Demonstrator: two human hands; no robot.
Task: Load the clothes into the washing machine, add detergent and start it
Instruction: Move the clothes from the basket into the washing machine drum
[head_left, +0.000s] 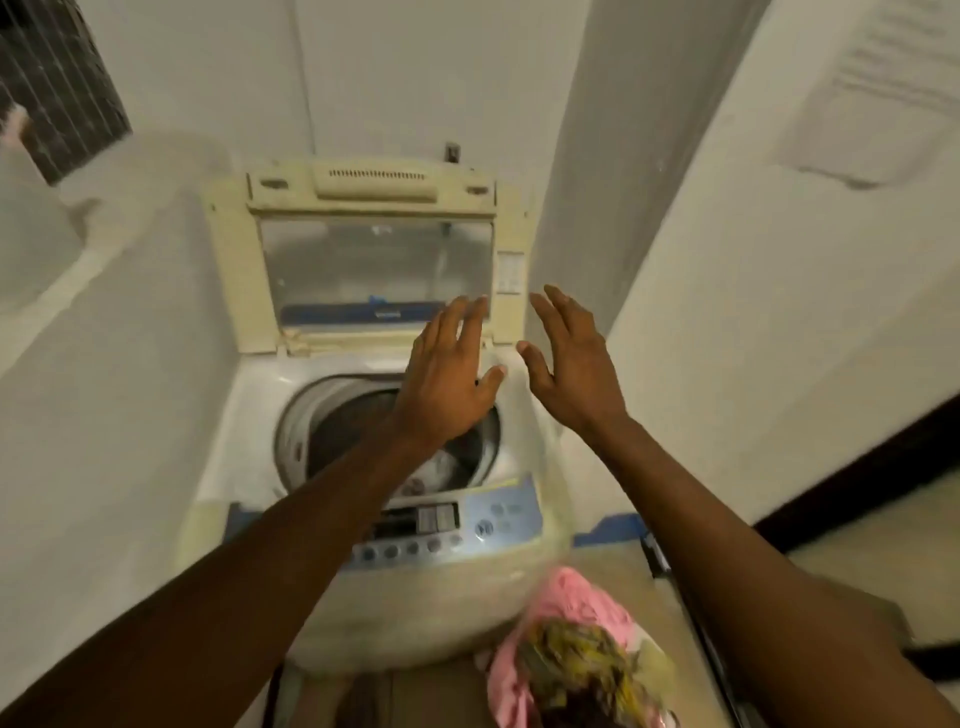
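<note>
A white top-loading washing machine stands in front of me with its yellowed lid raised upright against the wall. Some pale clothing lies inside the dark drum. My left hand hovers over the drum's right rim, fingers spread and holding nothing. Just to its right, my right hand is raised beside the lid's lower corner, fingers also apart and bare. The blue control panel runs along the machine's front edge. A pile of pink and yellow-patterned clothes lies below the panel, at the bottom of the view.
White walls close in on the left, behind and on the right of the washing machine. A dark barred window sits at the upper left. A paper sheet hangs on the right wall. Tan floor shows at the lower right.
</note>
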